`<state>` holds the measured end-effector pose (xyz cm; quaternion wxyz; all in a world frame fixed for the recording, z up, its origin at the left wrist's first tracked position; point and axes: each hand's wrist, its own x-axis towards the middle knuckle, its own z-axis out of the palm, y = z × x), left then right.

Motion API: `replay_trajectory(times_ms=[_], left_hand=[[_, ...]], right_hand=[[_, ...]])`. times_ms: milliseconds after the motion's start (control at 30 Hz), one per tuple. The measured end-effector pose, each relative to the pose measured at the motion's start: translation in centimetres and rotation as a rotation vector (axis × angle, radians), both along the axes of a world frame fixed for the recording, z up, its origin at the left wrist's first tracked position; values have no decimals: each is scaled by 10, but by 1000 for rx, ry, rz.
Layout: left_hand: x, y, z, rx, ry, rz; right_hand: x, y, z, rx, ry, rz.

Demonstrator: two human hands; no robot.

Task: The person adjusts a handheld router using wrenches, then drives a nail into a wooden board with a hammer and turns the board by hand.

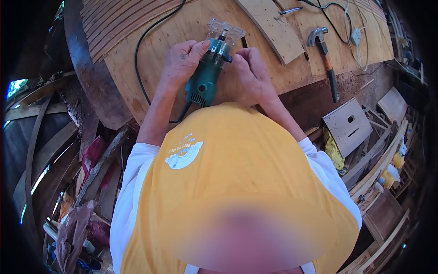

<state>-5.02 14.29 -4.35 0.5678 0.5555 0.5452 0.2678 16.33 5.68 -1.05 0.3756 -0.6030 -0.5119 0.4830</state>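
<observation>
A green trim router (203, 81) with a clear plastic base lies tilted at the near edge of the plywood bench, its base pointing away from me. My left hand (185, 61) is closed around the router's upper body, thumb along its side near the clear base. On the other side my right hand (253, 73) has its fingers curled and pinched together, close beside the dark clamp knob (226, 58). Whether those fingertips touch the knob or hold anything small, I cannot tell. A black power cord (138, 59) runs from the router's rear and loops up the left.
On the plywood bench (157, 48) lie a flat board (273, 32), a claw hammer (327, 61) overhanging the front edge, a pen (291, 10) and a cord with a white socket (356, 36). Thin wood strips (118, 23) are stacked at back left. Scrap wood stands right.
</observation>
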Motion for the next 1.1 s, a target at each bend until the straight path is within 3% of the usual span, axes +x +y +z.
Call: replay_trajectory(times_ms=[67,167,267,367,467,600,800,900,1000,1100], left_hand=[[1,-1,2,19,2,-6],[0,0,-3,19,-12,-3],[0,0,-1,5,12,-15],[-1,0,1,-12,-3,-28],[0,0,2,-5,5,-11],[0,-1,2,-19,6,-14],[-1,0,0,-11,5,-29],[-2,0,-1,-4,-5,-25],[-1,-1,-1,-7,1,-27],[0,0,-1,-6,-13,-28]], right_hand=[[6,13,-11,-230,181,-1],[4,14,-20,-259,313,-45],[4,10,-15,112,-197,81],[6,15,-17,506,-360,124],[6,20,-8,-223,206,-44],[11,22,-15,-365,303,39],[4,21,-7,438,-355,147],[8,15,-20,344,-242,156],[8,20,-22,-123,-41,127],[7,27,-3,-798,328,-20]])
